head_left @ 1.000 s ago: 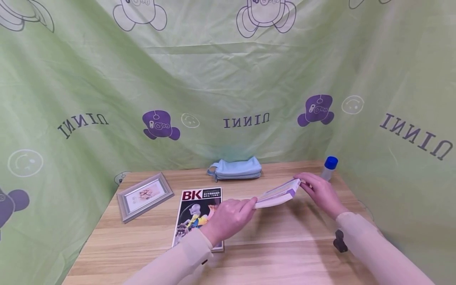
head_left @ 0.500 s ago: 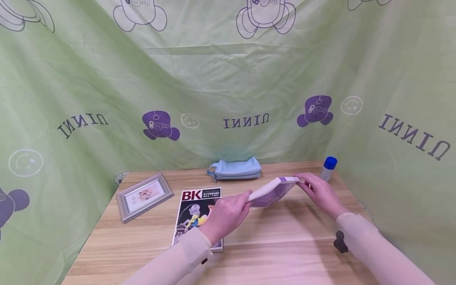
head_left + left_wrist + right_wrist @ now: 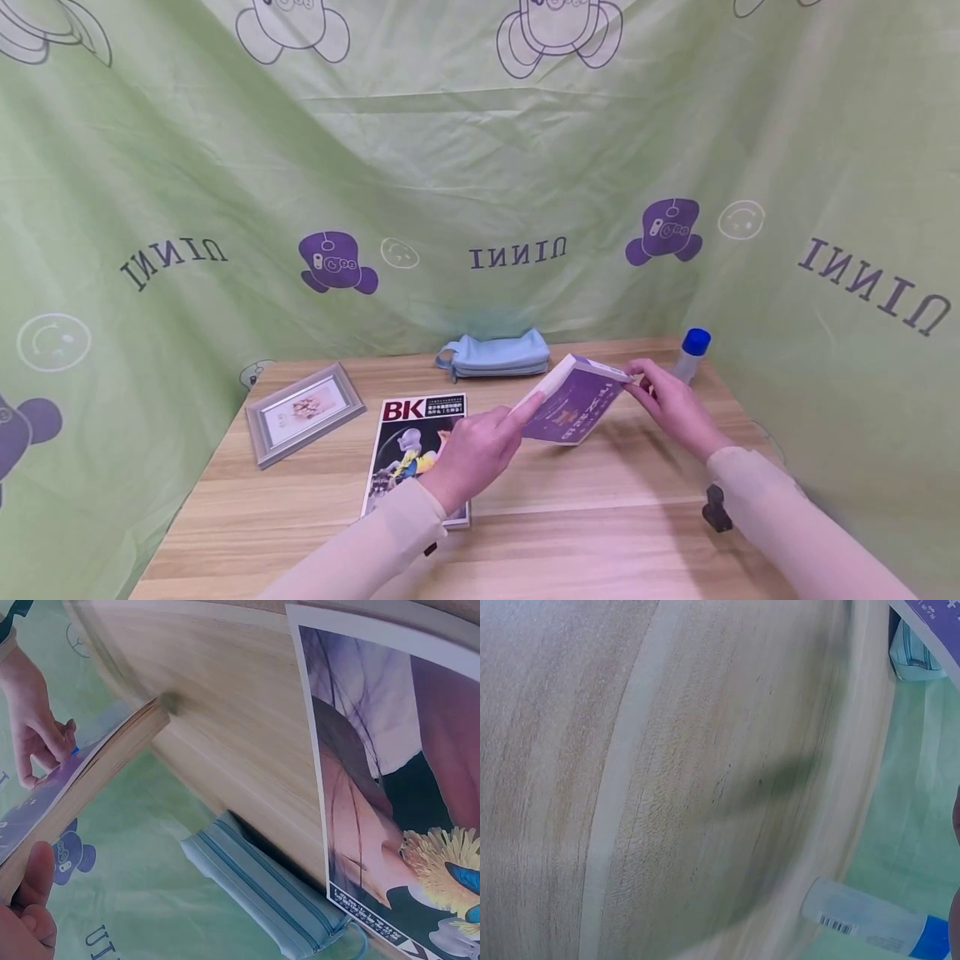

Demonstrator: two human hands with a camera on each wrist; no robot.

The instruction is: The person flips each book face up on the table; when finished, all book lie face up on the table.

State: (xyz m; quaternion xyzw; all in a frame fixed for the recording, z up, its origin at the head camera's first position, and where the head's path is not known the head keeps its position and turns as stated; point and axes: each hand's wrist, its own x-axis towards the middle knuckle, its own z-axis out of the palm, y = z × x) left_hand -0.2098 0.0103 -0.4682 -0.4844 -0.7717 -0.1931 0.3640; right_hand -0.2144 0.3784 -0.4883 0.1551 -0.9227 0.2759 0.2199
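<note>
Both hands hold a thick purple-covered book [image 3: 573, 407], tilted above the table. My left hand [image 3: 480, 450] grips its left edge, with the thumb along the page side in the left wrist view. At the opposite edge, my right hand [image 3: 669, 404] pinches a corner between thumb and fingers. In the right wrist view only a corner of the book [image 3: 941, 622] shows at top right. Below my left hand lies a magazine [image 3: 390, 450] with red "BK" lettering, partly covered by that hand and sleeve.
A light-blue pencil case [image 3: 501, 357] lies at the table's back edge. A silver picture frame [image 3: 348, 390] lies at the left. Behind my right hand stands a clear bottle with a blue cap [image 3: 696, 342]. Green printed cloth [image 3: 420, 183] hangs around the wooden table [image 3: 555, 550].
The book has turned in my hands, from nearly flat and edge-on to tilted with its purple cover facing the head camera. Both hands have stayed almost in place.
</note>
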